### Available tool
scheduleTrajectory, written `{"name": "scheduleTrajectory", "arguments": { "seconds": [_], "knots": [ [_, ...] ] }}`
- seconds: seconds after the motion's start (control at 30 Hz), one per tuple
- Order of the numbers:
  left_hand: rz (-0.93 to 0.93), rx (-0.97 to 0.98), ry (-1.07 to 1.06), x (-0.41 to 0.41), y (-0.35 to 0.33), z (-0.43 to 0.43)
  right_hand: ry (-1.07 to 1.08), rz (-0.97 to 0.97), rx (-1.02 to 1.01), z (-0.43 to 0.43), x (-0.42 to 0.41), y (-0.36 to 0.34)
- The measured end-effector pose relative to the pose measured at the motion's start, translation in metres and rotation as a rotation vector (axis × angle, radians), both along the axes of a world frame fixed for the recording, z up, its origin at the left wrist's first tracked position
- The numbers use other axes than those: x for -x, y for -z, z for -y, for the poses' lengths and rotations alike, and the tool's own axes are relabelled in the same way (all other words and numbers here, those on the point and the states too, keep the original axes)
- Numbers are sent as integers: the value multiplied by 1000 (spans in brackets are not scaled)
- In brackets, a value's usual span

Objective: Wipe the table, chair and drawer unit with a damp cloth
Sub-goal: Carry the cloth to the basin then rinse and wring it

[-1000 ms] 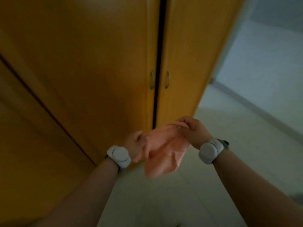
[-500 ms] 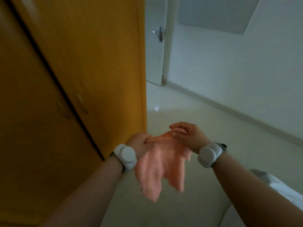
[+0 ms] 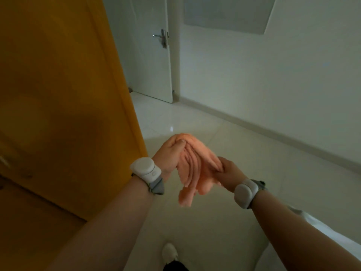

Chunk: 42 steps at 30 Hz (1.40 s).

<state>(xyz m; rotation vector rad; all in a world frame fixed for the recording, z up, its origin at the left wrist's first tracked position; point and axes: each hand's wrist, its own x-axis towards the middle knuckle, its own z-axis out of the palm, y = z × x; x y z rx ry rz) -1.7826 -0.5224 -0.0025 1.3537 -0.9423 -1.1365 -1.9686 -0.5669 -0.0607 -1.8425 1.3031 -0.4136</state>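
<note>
A peach-pink cloth (image 3: 195,169) hangs bunched in folds between my two hands, in mid-air above the pale tiled floor. My left hand (image 3: 170,153) grips its upper end, thumb pressed over the top. Lower and to the right, my right hand (image 3: 227,173) pinches the cloth's side. Both wrists wear white bands. No table, chair or drawer unit shows in this view.
A tall yellow-orange wardrobe (image 3: 58,114) fills the left side, close to my left arm. A white door (image 3: 148,55) with a metal handle stands at the back. A white wall with a skirting board runs along the right. My white shoe (image 3: 170,253) is at the bottom.
The view has swung right, away from the wardrobe doors toward the white door and wall. The cloth went from hanging spread out to bunched; my left hand rose and my right hand dropped lower.
</note>
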Motion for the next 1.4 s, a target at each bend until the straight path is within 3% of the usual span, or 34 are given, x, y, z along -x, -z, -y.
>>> {"name": "scheduleTrajectory", "arguments": {
  "seconds": [0.2, 0.3, 0.5, 0.67, 0.77, 0.83, 0.93, 1.03, 1.23, 1.4],
  "knots": [
    [-161, -9, 3, -14, 3, 78, -71, 163, -161, 59, -14, 9],
    [-139, -2, -32, -36, 3, 134, 6, 110, -83, 119, -26, 2],
    [251, -39, -119, -79, 15, 235, 147, 46, 44, 224, -34, -22],
    [315, -99, -80, -85, 31, 299, 320, 225, 36, 284, -45, -28],
    [434, -148, 86, -95, 42, 333, 342, 268, 41, 326, -51, -29],
    [459, -178, 219, -102, 48, 354, 342, 307, 49, 355, -54, -30],
    [774, -236, 357, -107, 60, 386, 283, 317, 47, 395, -60, -29],
    [950, -308, 281, -106, 62, 445, 154, 314, 18, 463, -66, -29],
    [471, -287, -67, -117, 45, 523, -129, 252, -57, 566, -73, -36],
    [142, -200, -269, -126, 45, 555, -192, 190, -53, 623, -111, -23]
  ]
}}
